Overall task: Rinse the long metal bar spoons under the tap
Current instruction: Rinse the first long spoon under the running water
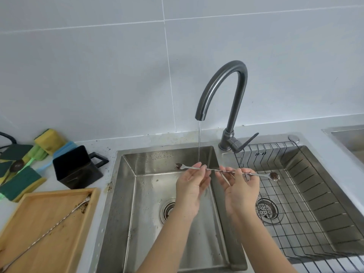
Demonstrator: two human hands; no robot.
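Pinching bar spoon [222,171] level | left hand [191,186], right hand [241,189] fingers clamped | above sink [126,174] divider

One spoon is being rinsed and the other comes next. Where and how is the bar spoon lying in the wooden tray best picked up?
Grip the bar spoon at mid-shaft, pinching from above. It lies flat and diagonal across the wooden tray, its dirty end tucked against the far right wall, so the ends are cramped while the twisted middle is exposed and likely gives the fingers some purchase.
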